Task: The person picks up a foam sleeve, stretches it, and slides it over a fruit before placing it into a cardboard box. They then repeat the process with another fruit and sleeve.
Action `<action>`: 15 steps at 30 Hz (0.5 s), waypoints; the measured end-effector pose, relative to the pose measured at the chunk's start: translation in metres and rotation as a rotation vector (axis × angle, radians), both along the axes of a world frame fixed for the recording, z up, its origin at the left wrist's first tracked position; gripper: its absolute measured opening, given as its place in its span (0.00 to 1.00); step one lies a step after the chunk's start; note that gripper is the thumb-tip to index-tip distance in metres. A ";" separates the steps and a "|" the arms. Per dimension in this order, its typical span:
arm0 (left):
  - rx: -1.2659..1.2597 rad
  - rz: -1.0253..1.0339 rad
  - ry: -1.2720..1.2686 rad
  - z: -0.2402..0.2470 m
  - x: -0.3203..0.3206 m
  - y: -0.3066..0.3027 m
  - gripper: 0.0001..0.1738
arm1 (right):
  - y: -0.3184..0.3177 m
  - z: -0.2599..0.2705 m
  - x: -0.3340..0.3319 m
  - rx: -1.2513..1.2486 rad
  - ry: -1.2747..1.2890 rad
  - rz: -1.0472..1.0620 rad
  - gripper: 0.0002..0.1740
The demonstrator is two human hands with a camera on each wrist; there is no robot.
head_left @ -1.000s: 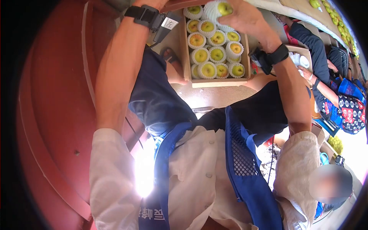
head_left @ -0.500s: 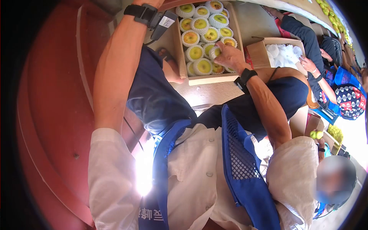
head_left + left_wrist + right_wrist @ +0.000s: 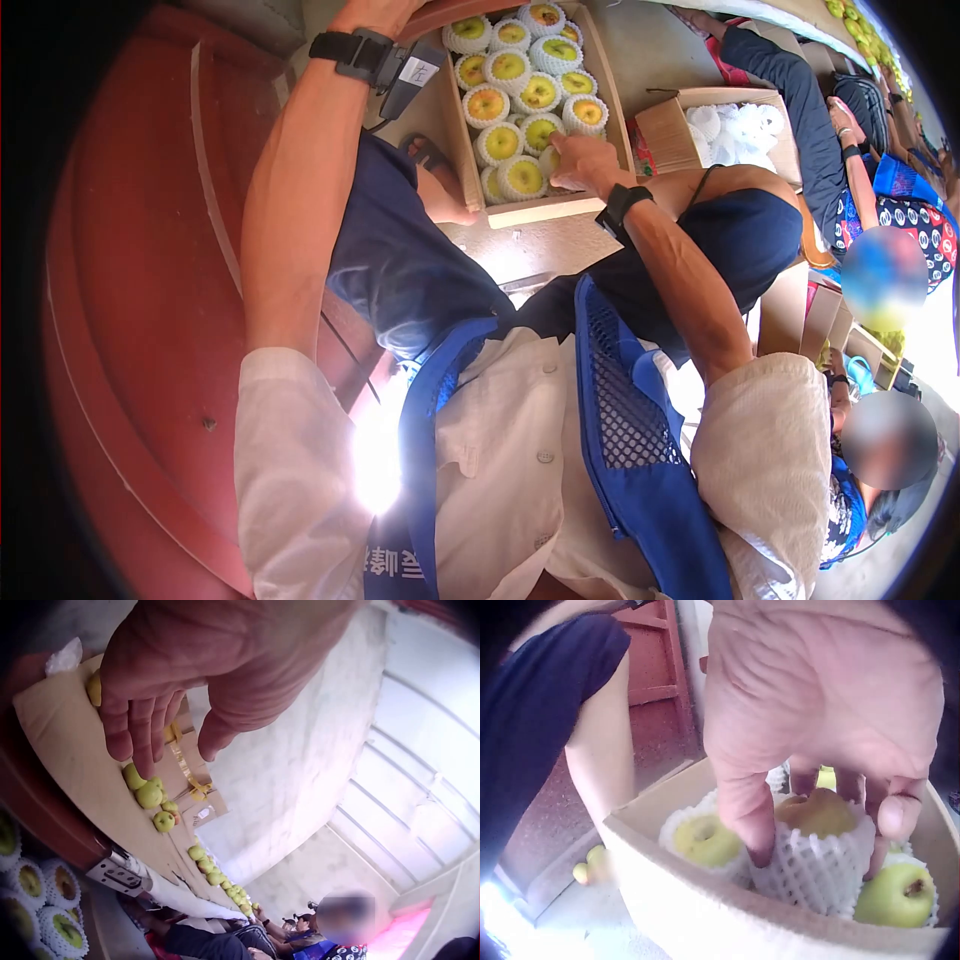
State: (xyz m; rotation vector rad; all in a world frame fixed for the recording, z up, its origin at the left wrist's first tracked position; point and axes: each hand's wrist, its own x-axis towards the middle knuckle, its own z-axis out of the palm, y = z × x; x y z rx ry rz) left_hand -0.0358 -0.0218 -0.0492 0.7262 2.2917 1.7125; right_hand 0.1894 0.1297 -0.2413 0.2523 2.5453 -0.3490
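Observation:
My right hand (image 3: 588, 165) reaches into the near right corner of a cardboard box (image 3: 535, 212) of apples in white foam nets. In the right wrist view its thumb and fingers grip a netted apple (image 3: 814, 859), which sits low among its neighbours. A yellow-green apple (image 3: 705, 841) lies on one side of it and a greener apple (image 3: 900, 896) on the other. My left hand (image 3: 217, 667) is largely beyond the top edge of the head view. The left wrist view shows it with loose, slightly bent fingers, holding nothing, above a cardboard-covered table (image 3: 82, 757).
Bare green apples (image 3: 150, 795) lie along the table. Right of the apple box stands a second carton (image 3: 668, 138) holding white foam nets (image 3: 740, 135). A red wooden panel (image 3: 130, 300) fills the left side. Other people sit to the right.
My right hand has come from the far end of the box, where it held a netted apple, to the near right corner. A neighbour's hand has left the carton of nets.

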 end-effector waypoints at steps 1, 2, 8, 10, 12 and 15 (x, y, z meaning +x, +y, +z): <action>-0.006 0.001 0.008 0.001 0.000 0.000 0.38 | -0.002 -0.005 0.000 0.021 0.047 0.033 0.34; -0.013 -0.001 0.015 0.000 0.000 -0.001 0.38 | -0.004 -0.011 0.002 0.043 0.092 0.063 0.33; -0.058 -0.023 -0.028 0.002 -0.004 -0.001 0.37 | -0.009 -0.011 0.024 0.055 0.313 0.016 0.33; -0.036 -0.139 -0.064 -0.026 -0.047 -0.005 0.30 | -0.011 -0.007 0.025 0.031 0.321 -0.032 0.31; 0.007 -0.071 -0.049 -0.031 -0.046 -0.004 0.40 | -0.011 -0.009 0.028 0.014 0.329 -0.095 0.29; -0.052 -0.070 -0.044 -0.015 -0.027 0.004 0.43 | -0.015 -0.020 0.028 0.028 0.375 -0.111 0.23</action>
